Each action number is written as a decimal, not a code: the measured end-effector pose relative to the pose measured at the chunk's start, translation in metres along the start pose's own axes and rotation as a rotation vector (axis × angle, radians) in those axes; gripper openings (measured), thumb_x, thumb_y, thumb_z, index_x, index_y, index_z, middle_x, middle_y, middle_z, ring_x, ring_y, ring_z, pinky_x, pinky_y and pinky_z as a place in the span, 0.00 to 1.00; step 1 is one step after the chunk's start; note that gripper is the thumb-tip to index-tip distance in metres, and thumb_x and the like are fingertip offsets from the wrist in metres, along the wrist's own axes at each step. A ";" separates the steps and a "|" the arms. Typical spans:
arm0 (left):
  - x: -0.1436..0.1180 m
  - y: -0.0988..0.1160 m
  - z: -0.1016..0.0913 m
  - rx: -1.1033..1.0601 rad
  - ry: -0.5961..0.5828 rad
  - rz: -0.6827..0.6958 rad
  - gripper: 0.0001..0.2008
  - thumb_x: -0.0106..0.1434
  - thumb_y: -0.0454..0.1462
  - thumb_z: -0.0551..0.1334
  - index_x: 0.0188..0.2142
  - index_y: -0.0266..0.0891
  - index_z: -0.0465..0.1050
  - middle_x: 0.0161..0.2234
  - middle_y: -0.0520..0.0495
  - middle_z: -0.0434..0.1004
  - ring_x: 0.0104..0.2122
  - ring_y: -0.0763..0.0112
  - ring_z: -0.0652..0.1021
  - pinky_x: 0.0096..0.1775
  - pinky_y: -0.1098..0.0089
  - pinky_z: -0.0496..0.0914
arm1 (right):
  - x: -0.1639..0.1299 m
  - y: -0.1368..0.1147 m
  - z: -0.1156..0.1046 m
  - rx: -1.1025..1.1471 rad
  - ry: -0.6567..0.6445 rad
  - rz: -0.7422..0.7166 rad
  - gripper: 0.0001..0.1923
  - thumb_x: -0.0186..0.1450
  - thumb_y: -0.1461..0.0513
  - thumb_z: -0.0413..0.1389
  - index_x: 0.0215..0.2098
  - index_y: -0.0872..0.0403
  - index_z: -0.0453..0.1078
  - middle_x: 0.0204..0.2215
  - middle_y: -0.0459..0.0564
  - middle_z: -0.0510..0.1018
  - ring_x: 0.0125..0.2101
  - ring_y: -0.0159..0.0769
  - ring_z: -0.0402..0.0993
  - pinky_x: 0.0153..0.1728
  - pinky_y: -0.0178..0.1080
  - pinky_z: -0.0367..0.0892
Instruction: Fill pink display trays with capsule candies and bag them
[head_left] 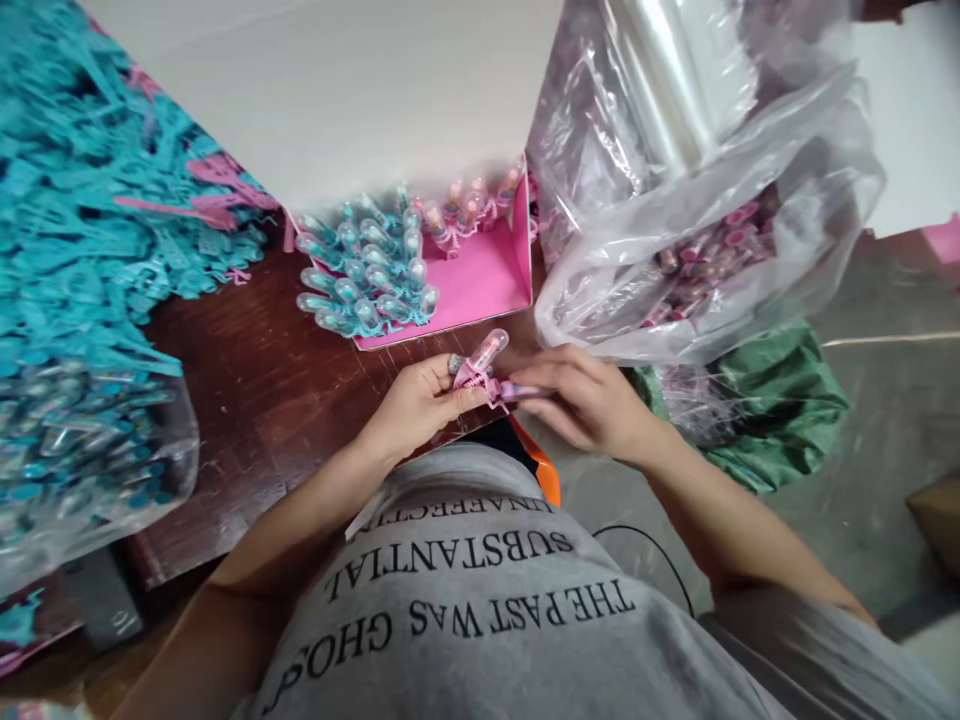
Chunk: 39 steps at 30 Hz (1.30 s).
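Note:
My left hand (pixel 420 400) pinches a small pink plastic toy piece (pixel 474 375) with a clear capsule (pixel 487 350) on top. My right hand (pixel 589 400) holds a second pink piece (pixel 517 391) pressed against the first, just above the edge of the dark wooden table (pixel 247 400). Both hands meet at the table's front edge, close to my grey printed shirt (pixel 480 590).
A pink tray (pixel 487 275) behind the hands holds several teal and pink capsule toys (pixel 367 275). A heap of teal plastic parts (pixel 82 220) fills the left. Clear plastic bags (pixel 697 190) with pink pieces and a green bag (pixel 765 410) stand at right.

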<state>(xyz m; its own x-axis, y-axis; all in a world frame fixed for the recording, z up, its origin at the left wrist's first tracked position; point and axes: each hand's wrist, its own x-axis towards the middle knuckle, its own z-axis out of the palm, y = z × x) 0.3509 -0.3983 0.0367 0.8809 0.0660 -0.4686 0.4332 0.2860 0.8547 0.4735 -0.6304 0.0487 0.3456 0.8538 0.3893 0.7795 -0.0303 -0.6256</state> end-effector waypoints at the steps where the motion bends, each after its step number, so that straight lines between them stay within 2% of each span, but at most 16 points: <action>1: 0.001 0.001 0.002 0.005 -0.017 0.000 0.17 0.58 0.45 0.79 0.35 0.39 0.78 0.33 0.49 0.83 0.33 0.72 0.80 0.36 0.72 0.77 | 0.004 -0.003 0.006 -0.015 -0.009 -0.017 0.14 0.78 0.59 0.59 0.60 0.50 0.71 0.48 0.53 0.82 0.47 0.39 0.82 0.45 0.42 0.81; 4: 0.003 0.001 0.003 0.053 -0.039 0.044 0.16 0.58 0.45 0.78 0.36 0.39 0.78 0.36 0.48 0.85 0.35 0.70 0.82 0.41 0.69 0.79 | 0.011 -0.001 0.009 -0.058 -0.036 -0.040 0.15 0.78 0.60 0.58 0.61 0.52 0.72 0.50 0.55 0.83 0.48 0.39 0.83 0.47 0.42 0.81; 7: 0.000 -0.001 0.003 0.215 0.014 0.156 0.14 0.60 0.44 0.77 0.36 0.39 0.78 0.35 0.49 0.85 0.34 0.69 0.82 0.39 0.69 0.78 | 0.016 -0.002 0.003 0.010 -0.059 0.002 0.12 0.78 0.60 0.58 0.58 0.54 0.74 0.48 0.55 0.83 0.46 0.38 0.83 0.46 0.40 0.80; 10: -0.007 -0.002 0.005 0.439 0.162 0.315 0.11 0.63 0.43 0.75 0.37 0.40 0.79 0.32 0.51 0.84 0.31 0.71 0.80 0.35 0.72 0.74 | 0.020 -0.011 0.007 0.254 -0.050 0.250 0.11 0.78 0.55 0.58 0.51 0.54 0.76 0.40 0.51 0.83 0.39 0.34 0.81 0.41 0.38 0.77; 13: -0.010 0.000 0.005 0.673 0.294 0.484 0.09 0.64 0.42 0.74 0.36 0.41 0.79 0.27 0.53 0.82 0.28 0.72 0.78 0.33 0.72 0.71 | 0.021 -0.018 0.017 0.556 -0.012 0.619 0.23 0.80 0.47 0.51 0.34 0.52 0.72 0.24 0.43 0.74 0.24 0.28 0.70 0.28 0.33 0.68; 15: -0.010 0.003 0.003 0.770 0.299 0.518 0.10 0.64 0.42 0.74 0.35 0.42 0.78 0.27 0.53 0.81 0.27 0.71 0.77 0.33 0.71 0.70 | 0.019 -0.019 0.019 0.653 -0.026 0.732 0.28 0.80 0.44 0.49 0.30 0.52 0.70 0.20 0.40 0.69 0.20 0.27 0.63 0.23 0.33 0.62; 17: -0.007 0.007 -0.001 0.772 0.267 0.472 0.09 0.65 0.43 0.74 0.36 0.42 0.78 0.29 0.52 0.83 0.28 0.70 0.78 0.34 0.71 0.70 | 0.018 -0.017 0.014 0.634 -0.041 0.671 0.22 0.77 0.43 0.56 0.39 0.52 0.75 0.27 0.43 0.76 0.22 0.28 0.67 0.24 0.34 0.65; 19: -0.003 0.011 -0.005 0.716 0.236 0.416 0.09 0.66 0.43 0.73 0.38 0.42 0.78 0.32 0.50 0.84 0.30 0.69 0.79 0.34 0.70 0.71 | 0.019 -0.014 0.005 0.514 -0.028 0.519 0.19 0.72 0.47 0.65 0.51 0.50 0.76 0.40 0.48 0.82 0.29 0.31 0.74 0.29 0.36 0.71; 21: -0.001 0.014 -0.008 0.666 0.193 0.394 0.10 0.65 0.43 0.73 0.38 0.41 0.78 0.33 0.50 0.84 0.31 0.69 0.78 0.34 0.70 0.70 | 0.022 -0.012 -0.003 0.372 -0.020 0.388 0.18 0.71 0.52 0.67 0.55 0.49 0.75 0.45 0.50 0.82 0.33 0.33 0.77 0.35 0.39 0.74; 24: -0.003 0.017 -0.011 0.658 0.149 0.376 0.10 0.66 0.44 0.72 0.36 0.41 0.77 0.31 0.51 0.81 0.29 0.70 0.75 0.32 0.71 0.67 | 0.027 -0.009 -0.006 0.293 -0.065 0.345 0.10 0.75 0.54 0.63 0.49 0.50 0.77 0.40 0.49 0.83 0.34 0.33 0.78 0.38 0.39 0.73; 29: -0.010 0.021 -0.012 0.769 0.219 0.377 0.13 0.63 0.44 0.74 0.32 0.42 0.75 0.24 0.55 0.73 0.24 0.73 0.69 0.29 0.71 0.61 | 0.033 -0.009 0.004 0.424 -0.106 0.477 0.18 0.78 0.49 0.58 0.39 0.53 0.76 0.28 0.44 0.78 0.27 0.29 0.72 0.29 0.35 0.67; 31: -0.009 0.023 -0.011 0.754 0.232 0.377 0.13 0.62 0.45 0.75 0.33 0.41 0.76 0.25 0.55 0.74 0.25 0.73 0.70 0.30 0.71 0.62 | 0.034 -0.009 0.005 0.459 -0.098 0.516 0.20 0.78 0.48 0.57 0.37 0.53 0.75 0.27 0.43 0.77 0.26 0.28 0.69 0.27 0.34 0.65; 33: -0.005 0.024 -0.011 0.642 0.183 0.360 0.12 0.63 0.45 0.74 0.35 0.41 0.78 0.29 0.52 0.79 0.28 0.72 0.74 0.32 0.71 0.66 | 0.033 -0.009 0.005 0.469 -0.098 0.514 0.20 0.78 0.47 0.56 0.41 0.54 0.77 0.28 0.44 0.79 0.26 0.28 0.71 0.28 0.34 0.67; 35: -0.001 0.026 -0.010 0.474 0.106 0.312 0.13 0.63 0.46 0.74 0.37 0.40 0.79 0.34 0.49 0.83 0.32 0.70 0.78 0.35 0.71 0.72 | 0.031 -0.008 0.003 0.421 -0.102 0.455 0.20 0.77 0.47 0.59 0.51 0.53 0.78 0.33 0.46 0.83 0.29 0.30 0.76 0.30 0.35 0.71; 37: 0.002 0.026 -0.009 0.355 0.045 0.251 0.13 0.61 0.45 0.74 0.38 0.39 0.80 0.36 0.47 0.84 0.35 0.67 0.80 0.37 0.69 0.75 | 0.028 -0.007 0.002 0.275 -0.090 0.329 0.20 0.76 0.48 0.61 0.58 0.51 0.77 0.40 0.49 0.86 0.34 0.34 0.82 0.34 0.37 0.76; 39: 0.002 0.026 -0.009 0.353 0.028 0.214 0.12 0.61 0.44 0.74 0.37 0.39 0.80 0.35 0.47 0.84 0.35 0.67 0.80 0.37 0.69 0.76 | 0.025 -0.007 0.003 0.069 -0.077 0.173 0.17 0.77 0.51 0.60 0.58 0.52 0.76 0.42 0.51 0.87 0.37 0.37 0.84 0.37 0.39 0.78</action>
<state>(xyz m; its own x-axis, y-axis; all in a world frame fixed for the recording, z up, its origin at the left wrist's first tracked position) 0.3616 -0.3821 0.0558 0.9548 0.1153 -0.2739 0.2840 -0.0816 0.9554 0.4755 -0.6071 0.0605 0.4281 0.8764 0.2206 0.6732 -0.1464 -0.7248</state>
